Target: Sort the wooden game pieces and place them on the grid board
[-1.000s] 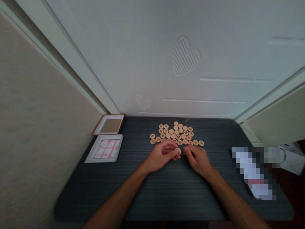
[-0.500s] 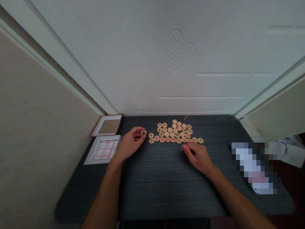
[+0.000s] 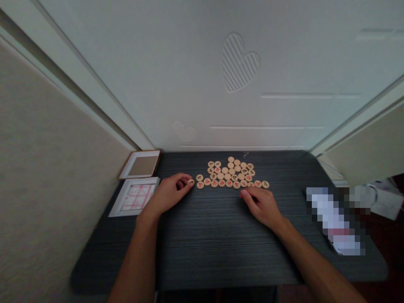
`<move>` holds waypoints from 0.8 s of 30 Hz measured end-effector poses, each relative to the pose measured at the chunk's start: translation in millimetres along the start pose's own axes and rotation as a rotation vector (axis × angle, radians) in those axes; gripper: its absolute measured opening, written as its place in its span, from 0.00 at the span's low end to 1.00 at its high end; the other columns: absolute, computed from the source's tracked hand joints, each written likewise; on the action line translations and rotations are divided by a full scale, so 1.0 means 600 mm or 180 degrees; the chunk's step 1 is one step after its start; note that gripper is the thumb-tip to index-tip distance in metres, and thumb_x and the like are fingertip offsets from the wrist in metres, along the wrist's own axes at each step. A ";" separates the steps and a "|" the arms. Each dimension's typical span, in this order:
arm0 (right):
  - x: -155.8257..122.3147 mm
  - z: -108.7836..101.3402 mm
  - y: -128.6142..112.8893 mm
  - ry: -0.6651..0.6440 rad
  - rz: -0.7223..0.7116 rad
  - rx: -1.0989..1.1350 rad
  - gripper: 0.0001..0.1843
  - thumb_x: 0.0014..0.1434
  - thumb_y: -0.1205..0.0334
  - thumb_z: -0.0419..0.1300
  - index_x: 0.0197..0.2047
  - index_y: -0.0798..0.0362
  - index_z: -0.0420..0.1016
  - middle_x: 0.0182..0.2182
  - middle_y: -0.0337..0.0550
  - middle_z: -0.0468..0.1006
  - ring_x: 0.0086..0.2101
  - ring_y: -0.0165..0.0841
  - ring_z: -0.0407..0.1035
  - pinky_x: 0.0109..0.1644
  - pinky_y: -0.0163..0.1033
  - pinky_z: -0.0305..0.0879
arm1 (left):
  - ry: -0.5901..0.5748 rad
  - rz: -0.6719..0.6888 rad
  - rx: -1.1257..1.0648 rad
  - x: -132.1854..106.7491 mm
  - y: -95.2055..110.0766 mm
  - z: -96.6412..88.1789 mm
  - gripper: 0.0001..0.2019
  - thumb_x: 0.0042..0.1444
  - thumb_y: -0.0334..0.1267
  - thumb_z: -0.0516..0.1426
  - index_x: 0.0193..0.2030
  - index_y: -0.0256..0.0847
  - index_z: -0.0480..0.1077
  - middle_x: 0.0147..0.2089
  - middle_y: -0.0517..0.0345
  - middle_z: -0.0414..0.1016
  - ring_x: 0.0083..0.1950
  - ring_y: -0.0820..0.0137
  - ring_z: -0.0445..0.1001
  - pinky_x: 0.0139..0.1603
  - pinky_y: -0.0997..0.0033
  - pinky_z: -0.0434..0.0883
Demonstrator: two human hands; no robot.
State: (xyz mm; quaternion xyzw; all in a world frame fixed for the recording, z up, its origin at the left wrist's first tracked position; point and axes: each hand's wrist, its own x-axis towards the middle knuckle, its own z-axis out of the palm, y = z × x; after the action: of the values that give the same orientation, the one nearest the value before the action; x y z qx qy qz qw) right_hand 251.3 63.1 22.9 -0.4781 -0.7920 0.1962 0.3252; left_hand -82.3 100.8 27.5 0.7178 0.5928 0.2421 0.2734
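At the far left of the dark table (image 3: 221, 248) two shallow white trays lie side by side. The farther tray (image 3: 141, 165) has a plain brown floor and nothing else in it. The nearer tray (image 3: 135, 197) holds a sheet with a red grid.

Just right of the trays is my left hand (image 3: 167, 194), knuckles up and fingers curled in. My thumb and forefinger are narrowed onto a round wooden piece (image 3: 190, 182) down at the table top. It sits beside the left end of the front row of the other pieces (image 3: 232, 173). These lie flat in a loose cluster at the middle back of the table, some marked red, some black, some blank.

My right hand (image 3: 261, 204) rests on the table just in front of the right part of that row. Its fingers are loosely bent and point left, with nothing between them that I can see.

The marks on the pieces are too small to read. I cannot tell whether my piece touches its neighbour. A blurred patch (image 3: 334, 219) hides whatever lies at the right edge of the table. Both my forearms are cut off by the bottom of the frame.
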 end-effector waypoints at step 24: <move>0.011 -0.029 0.020 0.1473 0.0483 -0.0124 0.17 0.71 0.54 0.51 0.38 0.50 0.78 0.33 0.45 0.79 0.35 0.38 0.73 0.42 0.42 0.66 | 0.0488 0.0233 0.0376 0.002 0.020 0.013 0.22 0.60 0.55 0.59 0.54 0.43 0.73 0.45 0.53 0.76 0.41 0.63 0.75 0.44 0.64 0.72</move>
State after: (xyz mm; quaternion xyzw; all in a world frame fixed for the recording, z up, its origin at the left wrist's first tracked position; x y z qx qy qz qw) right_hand 269.0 74.6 29.9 -0.5746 -0.6618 0.0901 0.4730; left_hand -68.2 99.4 30.2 0.7333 0.5985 0.2708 0.1754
